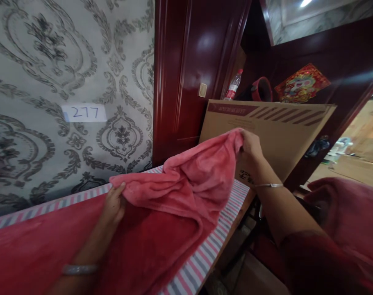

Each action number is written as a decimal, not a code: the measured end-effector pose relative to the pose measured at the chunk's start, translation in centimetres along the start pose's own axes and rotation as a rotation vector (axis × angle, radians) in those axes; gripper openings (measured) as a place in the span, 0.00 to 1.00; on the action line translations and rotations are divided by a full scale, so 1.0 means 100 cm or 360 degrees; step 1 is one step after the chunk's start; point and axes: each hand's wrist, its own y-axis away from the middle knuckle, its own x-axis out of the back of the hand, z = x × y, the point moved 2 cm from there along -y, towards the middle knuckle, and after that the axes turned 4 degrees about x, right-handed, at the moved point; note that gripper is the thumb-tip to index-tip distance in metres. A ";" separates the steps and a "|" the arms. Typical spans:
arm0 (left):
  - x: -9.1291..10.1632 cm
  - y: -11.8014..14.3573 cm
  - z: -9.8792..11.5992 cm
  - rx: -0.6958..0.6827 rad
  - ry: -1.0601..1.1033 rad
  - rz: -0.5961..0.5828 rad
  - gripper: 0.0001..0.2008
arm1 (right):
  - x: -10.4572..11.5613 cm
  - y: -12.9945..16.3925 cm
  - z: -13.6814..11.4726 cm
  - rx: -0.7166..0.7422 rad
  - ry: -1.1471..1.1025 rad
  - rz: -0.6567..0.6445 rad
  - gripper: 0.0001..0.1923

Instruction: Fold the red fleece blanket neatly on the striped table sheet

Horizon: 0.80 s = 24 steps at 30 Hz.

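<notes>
A pink-red fleece blanket (180,192) lies spread over a surface covered with a striped sheet (201,262). My left hand (114,203) pinches one folded edge of the blanket near its middle. My right hand (251,149) grips another corner of the blanket and holds it lifted above the sheet, so the cloth hangs bunched between the two hands. Each wrist wears a bracelet.
A large flat cardboard box (285,131) leans behind the striped surface at the right. A plastic bottle (233,86) and a red round object (262,90) stand behind it. Patterned wallpaper with a label reading 277 (85,112) fills the left; a dark red door frame (186,73) rises in the middle.
</notes>
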 end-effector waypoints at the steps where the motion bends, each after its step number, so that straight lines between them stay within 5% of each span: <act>1: -0.002 0.002 0.003 -0.0033 0.0002 0.0005 0.13 | -0.001 -0.008 -0.014 0.0008 0.0024 -0.0011 0.11; 4: -0.006 0.009 0.001 -0.0049 -0.0109 -0.0004 0.18 | -0.033 0.005 -0.041 -0.0002 -0.0014 -0.0362 0.05; 8: -0.012 0.025 -0.016 -0.0053 -0.0325 -0.0165 0.17 | -0.111 0.080 -0.043 -0.0037 -0.0222 -0.0961 0.11; 13: -0.026 0.046 -0.033 -0.0100 -0.0600 -0.0405 0.18 | -0.181 0.159 -0.027 0.0054 -0.0352 -0.1126 0.16; 20: -0.029 0.053 -0.031 -0.0483 -0.1017 -0.0427 0.15 | -0.192 0.178 -0.026 0.0291 -0.0402 -0.0857 0.16; 24: -0.026 0.052 -0.037 -0.0771 -0.1175 -0.0407 0.09 | -0.190 0.185 -0.031 0.0327 -0.0399 -0.0950 0.10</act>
